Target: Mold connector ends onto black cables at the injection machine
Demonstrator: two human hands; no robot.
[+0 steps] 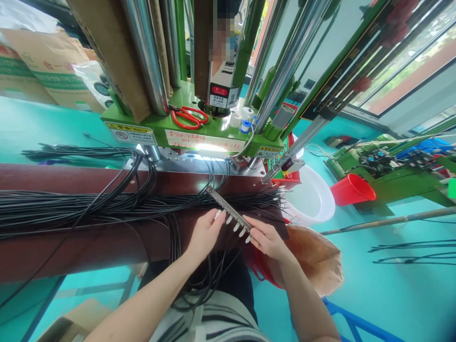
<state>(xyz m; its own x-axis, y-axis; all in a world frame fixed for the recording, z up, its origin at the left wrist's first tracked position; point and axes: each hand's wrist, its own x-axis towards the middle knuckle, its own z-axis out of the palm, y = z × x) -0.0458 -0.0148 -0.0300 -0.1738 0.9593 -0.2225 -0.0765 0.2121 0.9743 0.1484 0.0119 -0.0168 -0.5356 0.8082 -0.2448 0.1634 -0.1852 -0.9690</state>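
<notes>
Left hand (205, 232) pinches a plug (217, 213); right hand (266, 237) grips the metal bar (228, 207). Plug handling seems in hand; next needs steadiness

Bar (228, 207) is grey metal, dull satin. Connectors (235, 227) along it have a silvery sheen. Cables (89, 204): smooth black plastic jackets, low gloss. Guide rod (149, 57) is mirror-polished metal. Press plate (221, 124): smooth green paint, semi-gloss. Scissors (188, 127) have glossy red plastic handles. Bench (71, 251): smooth, slight sheen, can't tell what material. Tub (326, 202) and bucket (352, 187): smooth plastic. Bag (317, 256): creased matt paper. Floor (409, 294): smooth, glossy.
</notes>
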